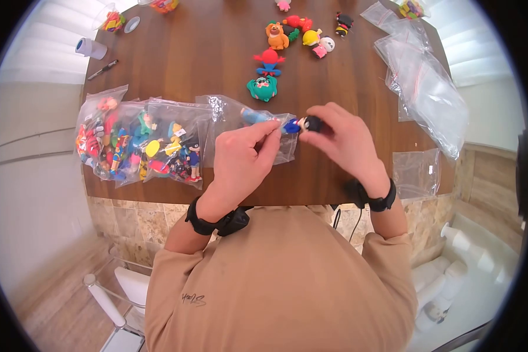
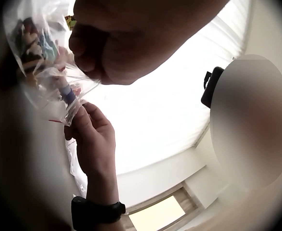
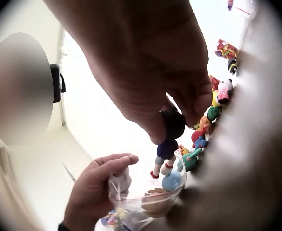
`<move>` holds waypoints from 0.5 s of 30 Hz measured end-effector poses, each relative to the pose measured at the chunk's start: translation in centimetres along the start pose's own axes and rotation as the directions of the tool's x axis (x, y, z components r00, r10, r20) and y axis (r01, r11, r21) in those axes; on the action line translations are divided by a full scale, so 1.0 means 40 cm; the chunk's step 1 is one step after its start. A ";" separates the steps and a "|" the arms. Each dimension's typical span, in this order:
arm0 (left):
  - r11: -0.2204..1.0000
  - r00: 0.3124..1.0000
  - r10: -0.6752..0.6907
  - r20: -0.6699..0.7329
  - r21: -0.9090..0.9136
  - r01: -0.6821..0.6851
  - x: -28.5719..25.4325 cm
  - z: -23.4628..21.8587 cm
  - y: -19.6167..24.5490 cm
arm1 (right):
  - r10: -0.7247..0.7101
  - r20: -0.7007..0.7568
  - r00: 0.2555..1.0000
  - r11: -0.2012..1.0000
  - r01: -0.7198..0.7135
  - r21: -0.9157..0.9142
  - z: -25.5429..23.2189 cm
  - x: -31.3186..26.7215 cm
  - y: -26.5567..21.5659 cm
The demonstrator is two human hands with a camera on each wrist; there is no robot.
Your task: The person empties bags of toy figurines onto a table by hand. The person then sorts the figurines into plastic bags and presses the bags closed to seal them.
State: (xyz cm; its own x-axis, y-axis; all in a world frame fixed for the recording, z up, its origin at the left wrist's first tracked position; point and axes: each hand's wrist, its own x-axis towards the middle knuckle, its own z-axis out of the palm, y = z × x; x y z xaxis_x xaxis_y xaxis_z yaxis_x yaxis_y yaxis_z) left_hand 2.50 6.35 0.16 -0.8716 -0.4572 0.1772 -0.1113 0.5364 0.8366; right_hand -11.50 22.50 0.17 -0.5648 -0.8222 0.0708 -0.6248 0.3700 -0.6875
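Note:
My right hand (image 1: pixel 347 138) pinches a small toy figure (image 3: pixel 167 147) with a black head and blue outfit by its head. Its white legs and red shoes point down into the mouth of a clear plastic bag (image 3: pixel 116 192). The bag's rim is pinched between thumb and fingers of my left hand (image 1: pixel 243 154). A light blue figure (image 1: pixel 253 115) lies in that bag, and in the right wrist view a pale blue round part (image 3: pixel 172 181) shows through the plastic. The left hand's fingers partly cover the bag's opening in the head view.
Bags packed with toy figures (image 1: pixel 173 144) lie at the left. Loose figures, among them a green one (image 1: pixel 262 88) and an orange bear (image 1: pixel 277 36), stand farther back. Flat clear bags (image 1: pixel 431 88) are piled at the right. A pen (image 1: pixel 103 69) and white cup (image 1: pixel 91 48) are at the far left.

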 end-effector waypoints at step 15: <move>0.903 0.960 0.280 -0.031 0.348 -0.252 -0.025 0.023 -0.014 | -0.172 0.055 0.983 0.984 0.169 0.058 0.004 0.071 -0.002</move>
State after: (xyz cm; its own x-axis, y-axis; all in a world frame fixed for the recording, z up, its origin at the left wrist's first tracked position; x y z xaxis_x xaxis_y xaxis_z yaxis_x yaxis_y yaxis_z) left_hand 3.01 7.16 -0.97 -0.8528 -0.3103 0.4200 -0.0470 0.8466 0.5302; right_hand -12.98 20.04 0.32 -0.4179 -0.8964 0.1480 -0.6791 0.2000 -0.7063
